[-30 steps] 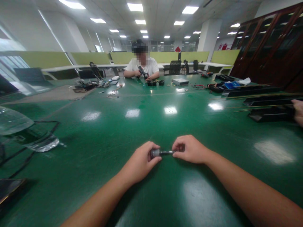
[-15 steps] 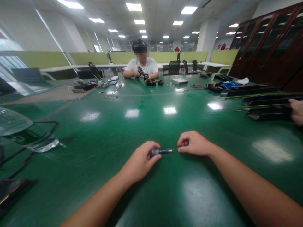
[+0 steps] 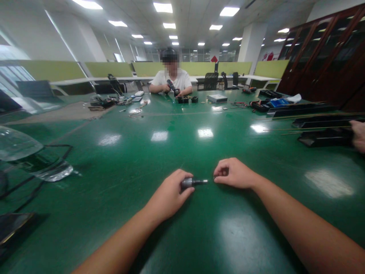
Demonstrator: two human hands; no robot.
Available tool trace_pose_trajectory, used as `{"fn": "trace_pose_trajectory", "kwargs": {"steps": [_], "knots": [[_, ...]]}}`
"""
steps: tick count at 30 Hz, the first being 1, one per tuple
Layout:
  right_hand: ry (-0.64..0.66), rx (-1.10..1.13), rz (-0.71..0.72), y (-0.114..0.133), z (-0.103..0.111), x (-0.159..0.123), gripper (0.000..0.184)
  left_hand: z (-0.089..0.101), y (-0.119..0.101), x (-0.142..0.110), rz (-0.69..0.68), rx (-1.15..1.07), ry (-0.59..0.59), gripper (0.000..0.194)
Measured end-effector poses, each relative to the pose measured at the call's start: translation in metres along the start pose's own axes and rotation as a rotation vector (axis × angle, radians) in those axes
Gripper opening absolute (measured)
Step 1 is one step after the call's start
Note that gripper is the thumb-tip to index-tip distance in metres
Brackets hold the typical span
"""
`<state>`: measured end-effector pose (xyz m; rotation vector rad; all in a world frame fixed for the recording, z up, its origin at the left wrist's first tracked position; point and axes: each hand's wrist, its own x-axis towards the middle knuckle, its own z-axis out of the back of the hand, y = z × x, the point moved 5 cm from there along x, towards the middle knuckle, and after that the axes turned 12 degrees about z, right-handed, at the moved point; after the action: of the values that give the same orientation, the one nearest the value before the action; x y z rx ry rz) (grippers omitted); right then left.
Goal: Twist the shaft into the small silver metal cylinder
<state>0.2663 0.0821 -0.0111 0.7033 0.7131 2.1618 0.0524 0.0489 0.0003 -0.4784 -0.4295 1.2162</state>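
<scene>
My left hand (image 3: 170,194) is closed around the thick dark grey handle of a short screwdriver (image 3: 197,182), low over the green table. Its narrower shaft points right and ends in a silver tip. Just past that tip, with a small gap between, my right hand (image 3: 233,173) is curled in a pinch. A tiny dark thing (image 3: 215,177) shows at its thumb and fingertip, too small to name. The palm end of the screwdriver is hidden in my left hand.
A clear plastic bottle (image 3: 37,158) lies on the left near black cables (image 3: 27,190). A flat dark device (image 3: 14,224) is at the lower left. Black channels (image 3: 325,137) and thin rods are at the right, by another person's hand (image 3: 358,135). A person (image 3: 171,82) sits opposite.
The view has shifted very slightly. Both of my hands keep nearly the same pose, and the gap between the screwdriver tip and my right fingertips looks about the same.
</scene>
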Motion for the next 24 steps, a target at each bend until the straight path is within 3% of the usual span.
{"fn": "trace_pose_trajectory", "kwargs": {"steps": [6,20,24], "knots": [[0.034,-0.036,0.115,0.023,-0.013,0.005,0.010,-0.001,0.003,0.000,0.006,-0.007,-0.005,0.024],[0.016,-0.089,0.144,0.030,-0.020,0.009,0.009,-0.003,-0.001,0.001,-0.025,-0.017,0.000,0.024],[-0.065,-0.082,0.190,0.038,-0.033,0.015,0.008,-0.005,-0.005,0.000,-0.002,-0.047,0.010,0.039]]}}
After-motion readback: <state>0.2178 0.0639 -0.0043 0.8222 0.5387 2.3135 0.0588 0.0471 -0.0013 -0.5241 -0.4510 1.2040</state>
